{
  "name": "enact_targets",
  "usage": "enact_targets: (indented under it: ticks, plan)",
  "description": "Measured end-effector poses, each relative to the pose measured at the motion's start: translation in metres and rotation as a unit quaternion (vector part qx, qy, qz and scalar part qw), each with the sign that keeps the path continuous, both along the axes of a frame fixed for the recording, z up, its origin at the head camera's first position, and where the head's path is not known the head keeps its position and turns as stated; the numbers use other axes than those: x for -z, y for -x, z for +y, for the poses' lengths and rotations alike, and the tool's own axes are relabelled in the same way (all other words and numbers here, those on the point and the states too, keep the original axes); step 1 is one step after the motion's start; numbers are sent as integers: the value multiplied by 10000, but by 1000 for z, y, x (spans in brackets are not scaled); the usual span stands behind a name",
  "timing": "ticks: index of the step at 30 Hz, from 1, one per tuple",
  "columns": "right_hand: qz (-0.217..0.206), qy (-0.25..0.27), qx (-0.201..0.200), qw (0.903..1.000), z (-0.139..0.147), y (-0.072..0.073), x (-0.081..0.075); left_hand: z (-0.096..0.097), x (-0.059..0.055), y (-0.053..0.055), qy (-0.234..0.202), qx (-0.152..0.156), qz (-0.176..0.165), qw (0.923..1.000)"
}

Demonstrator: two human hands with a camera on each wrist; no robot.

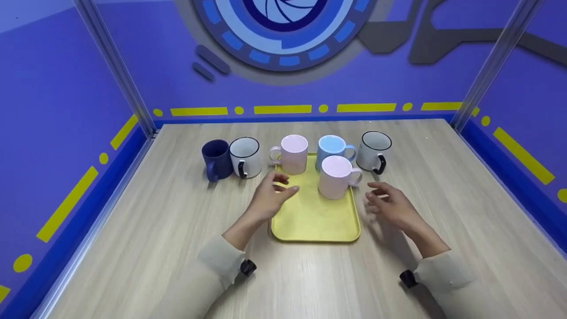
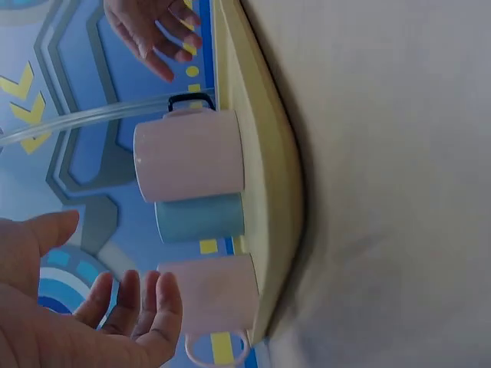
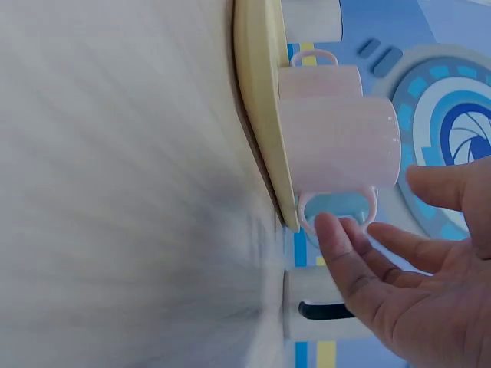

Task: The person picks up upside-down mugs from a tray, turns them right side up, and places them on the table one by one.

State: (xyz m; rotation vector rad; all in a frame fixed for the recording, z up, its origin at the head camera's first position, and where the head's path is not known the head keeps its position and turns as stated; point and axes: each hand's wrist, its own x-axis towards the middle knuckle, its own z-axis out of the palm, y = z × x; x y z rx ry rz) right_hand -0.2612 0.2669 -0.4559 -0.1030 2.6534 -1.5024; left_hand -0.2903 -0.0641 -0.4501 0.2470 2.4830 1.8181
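Observation:
A yellow tray point(image 1: 310, 221) lies on the table with three mugs on it. Of these, one pink mug point(image 1: 294, 155) stands at the back left, a light blue mug point(image 1: 330, 150) at the back right, and a second pink mug point(image 1: 334, 179) in front of the blue one. My left hand point(image 1: 271, 197) hovers over the tray's left edge, fingers loosely bent and holding nothing. To the right of the tray my right hand point(image 1: 393, 206) is held in the air, fingers relaxed, nearest the front pink mug's handle. In the right wrist view its fingers point(image 3: 353, 268) show apart from that mug.
Left of the tray stand a dark blue mug point(image 1: 217, 159) and a white mug point(image 1: 246, 158) with black rim and handle. A similar white mug point(image 1: 374, 151) stands at the right. Blue-purple panels point(image 1: 283, 97) enclose the wooden table point(image 1: 310, 279).

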Motion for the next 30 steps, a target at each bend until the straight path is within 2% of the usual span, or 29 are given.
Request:
enact_targets:
  ticks: [4,8,13,22,30]
  plan:
    - [37,154,120,9998,1,9,-2,19,1,4,114,329,-128,9993]
    - [2,195,226,9996,1,20,-2,37,3,9,248,489,-257,9982]
    - [-27,104,243,9996,1,30,0,55,9,21,391,447,-299,9978]
    - [416,221,113,9988,0,42,10,77,20,37,674,357,-405,9963]
    - [241,353,-9,9991,-7,50,12,88,28,47,713,322,-390,9962]
